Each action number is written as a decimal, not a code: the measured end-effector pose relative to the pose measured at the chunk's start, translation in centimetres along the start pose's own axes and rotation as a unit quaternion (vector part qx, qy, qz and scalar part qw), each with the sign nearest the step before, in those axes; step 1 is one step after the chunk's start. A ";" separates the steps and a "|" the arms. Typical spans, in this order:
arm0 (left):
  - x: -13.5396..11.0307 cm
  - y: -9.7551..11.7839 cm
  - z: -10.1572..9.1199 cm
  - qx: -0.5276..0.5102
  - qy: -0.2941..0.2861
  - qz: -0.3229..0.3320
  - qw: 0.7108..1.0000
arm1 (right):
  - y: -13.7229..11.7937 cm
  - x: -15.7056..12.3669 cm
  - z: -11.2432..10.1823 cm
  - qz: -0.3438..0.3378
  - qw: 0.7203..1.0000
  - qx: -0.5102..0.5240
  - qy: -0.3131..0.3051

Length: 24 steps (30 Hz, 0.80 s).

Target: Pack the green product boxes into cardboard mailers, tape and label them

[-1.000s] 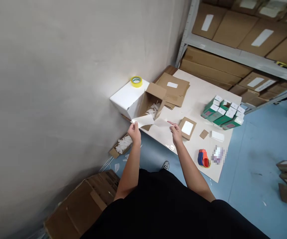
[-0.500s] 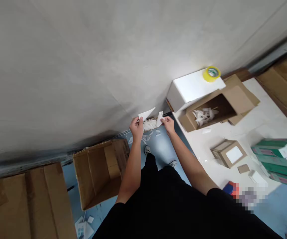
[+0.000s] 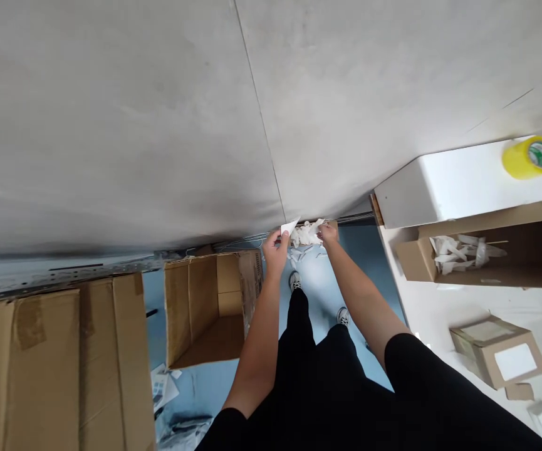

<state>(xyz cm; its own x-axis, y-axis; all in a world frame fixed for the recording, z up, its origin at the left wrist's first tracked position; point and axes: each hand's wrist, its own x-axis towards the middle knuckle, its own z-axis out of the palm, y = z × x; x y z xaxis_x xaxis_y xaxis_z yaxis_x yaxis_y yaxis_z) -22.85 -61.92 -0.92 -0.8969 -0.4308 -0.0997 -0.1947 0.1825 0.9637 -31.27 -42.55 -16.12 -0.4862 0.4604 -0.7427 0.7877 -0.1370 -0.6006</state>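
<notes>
My left hand pinches a small white paper slip by its corner. My right hand is closed, with a scrap of white paper at its fingertips. Both hands are held out over a small box heaped with white paper scraps, which sits on the blue floor against the grey wall. My legs in black trousers and my shoes show below the hands.
An open empty cardboard box lies on the floor to the left, with a larger carton beside it. On the right a white table carries a white box with a yellow tape roll, an open carton with scraps and a small labelled box.
My view has swung left and down from the table to the floor by the wall. Both hands have carried the paper pieces away from the table to the scrap box on the floor.
</notes>
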 end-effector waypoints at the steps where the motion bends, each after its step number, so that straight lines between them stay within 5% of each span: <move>1: 0.1 -0.2 0.0 0.004 0.000 -0.001 1.000 | 0.0 0.1 0.2 -0.004 1.000 0.007 -0.008; 6: 0.0 -0.7 0.1 0.015 -0.004 0.000 1.000 | 0.0 -2.2 -0.6 -0.059 0.997 0.052 -0.026; 12: -1.6 0.5 2.8 0.033 -0.039 0.020 0.999 | 0.0 -11.3 -5.6 -0.205 0.967 0.096 -0.117; 19: -6.8 5.6 10.2 0.033 -0.169 0.184 0.968 | -4.0 -19.4 -16.8 -0.331 0.929 0.123 -0.107; 24: -13.5 10.4 16.4 0.058 -0.153 0.344 0.925 | -5.5 -21.6 -27.0 -0.312 0.924 0.216 -0.057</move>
<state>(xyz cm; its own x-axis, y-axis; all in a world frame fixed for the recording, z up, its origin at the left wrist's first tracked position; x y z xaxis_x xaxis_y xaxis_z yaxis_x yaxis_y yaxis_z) -19.30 -39.77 6.39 -0.8916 0.0891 0.4439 0.4375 0.4221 0.7940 -14.86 -28.02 11.19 -0.8510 0.4752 -0.2236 0.1287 -0.2240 -0.9660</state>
